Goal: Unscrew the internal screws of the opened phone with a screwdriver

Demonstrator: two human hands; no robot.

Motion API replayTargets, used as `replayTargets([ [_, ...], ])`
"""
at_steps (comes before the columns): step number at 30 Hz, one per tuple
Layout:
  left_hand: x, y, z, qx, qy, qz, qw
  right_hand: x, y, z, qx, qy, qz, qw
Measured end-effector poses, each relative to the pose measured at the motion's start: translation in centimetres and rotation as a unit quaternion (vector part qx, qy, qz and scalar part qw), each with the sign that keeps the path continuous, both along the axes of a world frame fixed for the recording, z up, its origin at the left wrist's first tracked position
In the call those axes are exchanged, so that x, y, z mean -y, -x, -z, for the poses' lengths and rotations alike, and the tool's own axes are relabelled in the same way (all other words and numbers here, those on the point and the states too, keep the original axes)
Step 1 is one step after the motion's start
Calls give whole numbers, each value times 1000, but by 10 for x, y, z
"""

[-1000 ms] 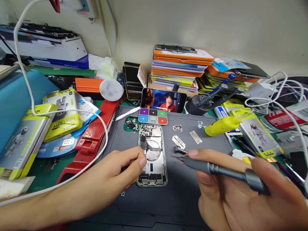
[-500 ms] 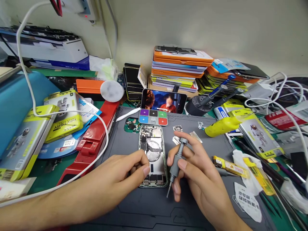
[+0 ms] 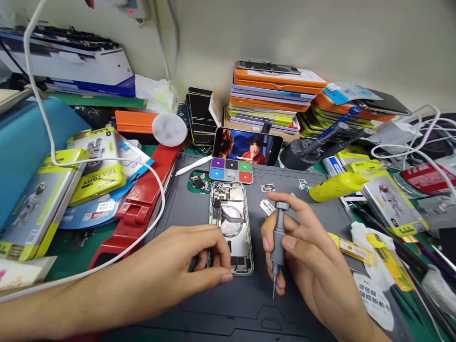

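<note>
Two hands at an opened phone (image 3: 242, 243), one gripping a screwdriver (image 3: 278, 240).
The phone lies flat on the dark mat (image 3: 213, 311), innards up, presumably for easy access. The left hand (image 3: 178, 259) covers its near left edge, perhaps steadying it, fingers curled toward the thumb; whether they clamp anything, I cannot tell. Just right, the right hand (image 3: 313, 261) is closed around the screwdriver, tip down, forefinger at its cap, a hold that seems suited to spinning it.

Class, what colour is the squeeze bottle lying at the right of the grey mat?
The squeeze bottle is yellow; it shows best in the head view.
</note>
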State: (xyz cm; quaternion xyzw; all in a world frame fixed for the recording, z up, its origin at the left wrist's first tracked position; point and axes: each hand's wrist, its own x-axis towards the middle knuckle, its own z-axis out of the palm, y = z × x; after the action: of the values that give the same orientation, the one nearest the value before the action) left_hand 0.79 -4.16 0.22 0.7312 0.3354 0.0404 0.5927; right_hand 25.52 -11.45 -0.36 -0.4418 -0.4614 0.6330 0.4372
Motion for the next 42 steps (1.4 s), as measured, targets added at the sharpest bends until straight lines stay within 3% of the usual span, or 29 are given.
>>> replayTargets([
  [8,-1,-1,-2,-6,-7,4,1000,-19,-16,-4,80,-78,1,994],
  [11,0,1,1,1,-23,14,1000,-22,-26,-13,87,-95,48,990],
  [13,0,2,2,2,-28,17,999,-20,-33,-21,149,-97,94,980],
  [15,1,3,2,4,-31,19,999,-17,-42,-28,288,-127,133,940],
  [18,1,3,2,4,-35,24,999,-15,-57,-33,517,-237,132,812],
  [20,1,2,1,1,-36,25,999,-15,-70,-31,593,-306,87,740],
  [22,1,2,1,0,-37,24,999,-15,-84,-26,625,-349,17,698],
  [25,1,1,1,-4,-43,27,999,-11,-104,-21,646,-357,-56,673],
  [27,1,1,1,-8,-47,31,998,-7,-111,-20,645,-305,-62,698],
  [29,0,1,1,-15,-49,37,998,-4,-109,-23,637,-141,-45,757],
  [31,0,1,1,-22,-51,37,998,-3,-100,-28,634,36,-47,771],
  [34,-1,0,0,-26,-54,37,998,-6,-85,-32,655,95,-22,750],
  [40,1,1,-1,-16,-50,35,998,-13,-71,-26,749,88,51,655],
  [42,1,0,0,-15,-48,32,998,-12,-69,-22,763,63,70,639],
])
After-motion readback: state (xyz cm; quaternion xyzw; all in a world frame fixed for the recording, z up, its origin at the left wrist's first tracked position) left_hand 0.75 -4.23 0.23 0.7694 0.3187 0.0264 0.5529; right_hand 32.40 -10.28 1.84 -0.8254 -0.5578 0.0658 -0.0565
